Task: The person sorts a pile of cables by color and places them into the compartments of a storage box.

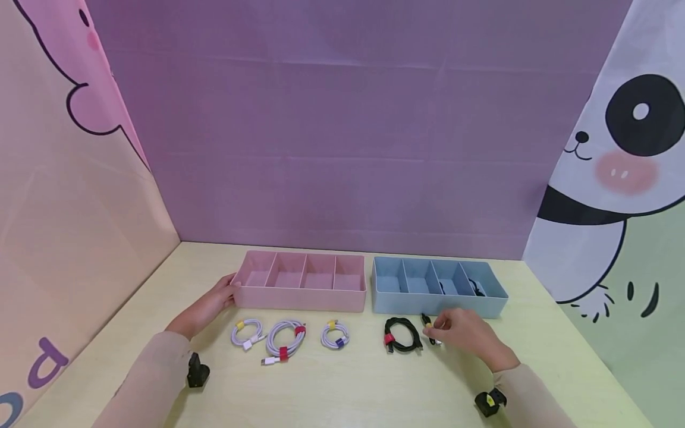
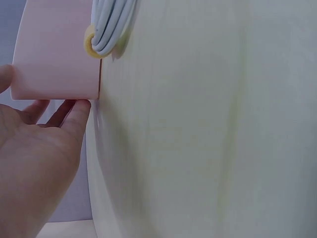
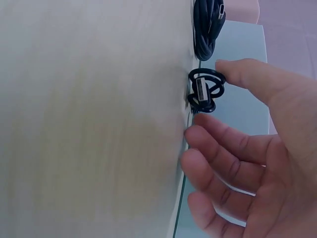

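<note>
My left hand (image 1: 216,299) grips the left end of a pink divided box (image 1: 299,300); in the left wrist view its thumb is at the top rim and the fingers lie against the end wall. In front of a blue divided box (image 1: 407,304), my right hand (image 1: 462,333) pinches a small coiled black cable (image 3: 202,89) between thumb and index finger, its metal plug showing. The other right fingers are loosely bent. Left of it lies a larger black cable coil (image 1: 393,345) with a red tie.
White cable coils with coloured ties lie before the pink box: a small one (image 1: 260,330), a larger one (image 1: 270,351) and another small one (image 1: 324,339). Black cable pieces (image 1: 476,288) show inside the blue box's right compartments. A purple backdrop (image 1: 342,148) stands behind the table.
</note>
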Action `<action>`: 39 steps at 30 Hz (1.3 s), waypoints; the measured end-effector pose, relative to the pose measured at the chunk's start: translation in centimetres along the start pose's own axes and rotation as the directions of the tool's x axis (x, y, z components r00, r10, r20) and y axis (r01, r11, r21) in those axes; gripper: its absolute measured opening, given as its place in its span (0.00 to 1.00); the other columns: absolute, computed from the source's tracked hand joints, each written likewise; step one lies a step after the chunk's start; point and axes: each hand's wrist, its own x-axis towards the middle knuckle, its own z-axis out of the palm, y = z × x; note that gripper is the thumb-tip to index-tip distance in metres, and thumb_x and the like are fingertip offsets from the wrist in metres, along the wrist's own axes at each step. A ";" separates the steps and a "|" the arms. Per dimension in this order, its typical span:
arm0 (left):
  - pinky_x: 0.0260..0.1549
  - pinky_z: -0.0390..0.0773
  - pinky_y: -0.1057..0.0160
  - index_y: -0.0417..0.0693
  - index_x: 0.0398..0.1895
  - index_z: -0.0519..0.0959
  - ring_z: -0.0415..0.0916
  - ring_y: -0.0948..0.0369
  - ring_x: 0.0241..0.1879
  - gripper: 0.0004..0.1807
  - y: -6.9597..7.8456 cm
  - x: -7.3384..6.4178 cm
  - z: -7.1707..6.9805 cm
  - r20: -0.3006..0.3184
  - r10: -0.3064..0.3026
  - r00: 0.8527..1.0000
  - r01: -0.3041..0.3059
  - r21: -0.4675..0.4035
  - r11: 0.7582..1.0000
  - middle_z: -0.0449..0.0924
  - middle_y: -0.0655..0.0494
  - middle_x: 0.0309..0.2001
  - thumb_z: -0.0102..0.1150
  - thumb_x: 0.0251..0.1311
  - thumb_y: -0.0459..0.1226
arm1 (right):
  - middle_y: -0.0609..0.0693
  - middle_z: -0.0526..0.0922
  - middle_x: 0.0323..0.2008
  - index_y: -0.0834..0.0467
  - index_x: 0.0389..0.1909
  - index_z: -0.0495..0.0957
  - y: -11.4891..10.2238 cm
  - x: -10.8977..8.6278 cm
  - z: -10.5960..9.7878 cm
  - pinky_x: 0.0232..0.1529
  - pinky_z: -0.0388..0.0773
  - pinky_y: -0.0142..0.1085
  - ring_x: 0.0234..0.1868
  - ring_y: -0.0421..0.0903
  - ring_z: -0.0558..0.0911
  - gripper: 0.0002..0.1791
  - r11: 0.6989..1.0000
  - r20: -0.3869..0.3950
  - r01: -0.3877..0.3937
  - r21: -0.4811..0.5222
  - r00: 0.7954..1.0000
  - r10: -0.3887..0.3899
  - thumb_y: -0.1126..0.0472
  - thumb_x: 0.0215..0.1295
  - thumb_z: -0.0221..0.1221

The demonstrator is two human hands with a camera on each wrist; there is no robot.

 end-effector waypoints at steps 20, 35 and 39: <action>0.63 0.47 0.45 0.45 0.71 0.32 0.43 0.44 0.67 0.45 0.2 -0.1 -0.1 -0.007 0.009 1.000 -0.009 -0.016 1.000 0.34 0.41 0.70 0.32 0.63 0.63 | 0.40 0.73 0.21 0.50 0.22 0.77 -0.8 0.0 -0.2 0.20 0.67 0.34 0.23 0.39 0.70 0.11 1.000 0.034 -0.007 -0.006 0.999 0.007 0.47 0.54 0.63; 0.63 0.47 0.46 0.45 0.71 0.32 0.44 0.44 0.67 0.44 0.1 -0.3 0.0 -0.001 0.011 1.000 -0.011 -0.026 1.000 0.35 0.41 0.70 0.32 0.64 0.61 | 0.41 0.74 0.19 0.53 0.20 0.77 -0.3 0.1 0.0 0.22 0.68 0.33 0.22 0.39 0.70 0.08 0.995 0.011 0.043 0.087 0.999 -0.044 0.56 0.53 0.64; 0.63 0.48 0.46 0.45 0.71 0.33 0.44 0.44 0.67 0.45 0.1 -0.3 0.0 -0.008 0.021 1.000 -0.021 -0.032 0.999 0.35 0.41 0.70 0.33 0.63 0.62 | 0.42 0.75 0.19 0.53 0.20 0.78 -0.3 0.1 0.0 0.21 0.69 0.33 0.21 0.39 0.70 0.08 0.994 0.013 0.047 0.100 0.999 -0.049 0.57 0.53 0.63</action>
